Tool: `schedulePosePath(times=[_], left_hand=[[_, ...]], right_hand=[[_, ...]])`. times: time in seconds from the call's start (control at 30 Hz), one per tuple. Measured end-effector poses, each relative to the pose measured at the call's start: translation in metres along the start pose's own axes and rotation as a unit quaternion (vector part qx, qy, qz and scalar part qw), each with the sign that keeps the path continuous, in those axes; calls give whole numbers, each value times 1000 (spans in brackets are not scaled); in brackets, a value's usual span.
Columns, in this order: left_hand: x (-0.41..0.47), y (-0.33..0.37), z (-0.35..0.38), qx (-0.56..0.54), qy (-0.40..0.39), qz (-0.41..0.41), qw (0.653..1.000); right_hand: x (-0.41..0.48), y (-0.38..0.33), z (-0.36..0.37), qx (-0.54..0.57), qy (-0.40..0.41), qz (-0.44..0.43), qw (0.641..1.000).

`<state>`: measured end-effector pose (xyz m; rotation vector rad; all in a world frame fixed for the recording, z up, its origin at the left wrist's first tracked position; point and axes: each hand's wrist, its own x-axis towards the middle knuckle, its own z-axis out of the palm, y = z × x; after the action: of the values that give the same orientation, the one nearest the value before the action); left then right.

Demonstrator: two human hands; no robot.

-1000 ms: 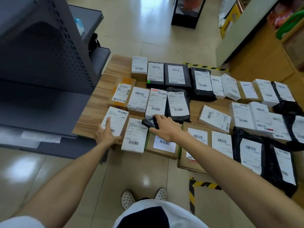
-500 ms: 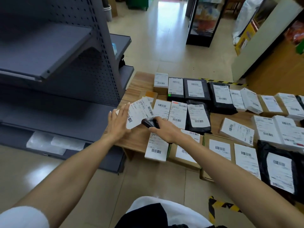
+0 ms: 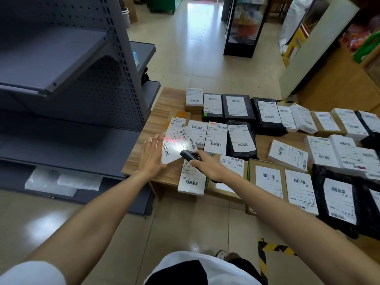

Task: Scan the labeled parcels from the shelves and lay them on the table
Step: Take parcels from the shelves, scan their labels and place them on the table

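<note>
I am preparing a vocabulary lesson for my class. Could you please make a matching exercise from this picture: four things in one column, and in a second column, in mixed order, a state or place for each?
Things
1. left hand
2. right hand
3. tilted white parcel
4. grey shelf unit

States or places
a. grips the scanner
b. crossed by a red scan line
c. straight fingers against the parcel's left edge
d. stands at the left end of the wooden table

Pairs: 1-c; 2-a; 3-b; 4-d
</note>
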<state>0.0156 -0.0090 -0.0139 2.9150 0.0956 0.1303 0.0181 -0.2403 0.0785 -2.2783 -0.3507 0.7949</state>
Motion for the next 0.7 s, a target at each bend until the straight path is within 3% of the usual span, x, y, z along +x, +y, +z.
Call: schedulePosePath(times=[0.37,0.7], left_hand=[[-19,38,9,-16,28,-48,998],[-47,83,9,-38,46,-104,993]], right_hand=[[-21,22,-18,36,-47,-6,998],[-44,51,-46,-50,-119,-43,991]])
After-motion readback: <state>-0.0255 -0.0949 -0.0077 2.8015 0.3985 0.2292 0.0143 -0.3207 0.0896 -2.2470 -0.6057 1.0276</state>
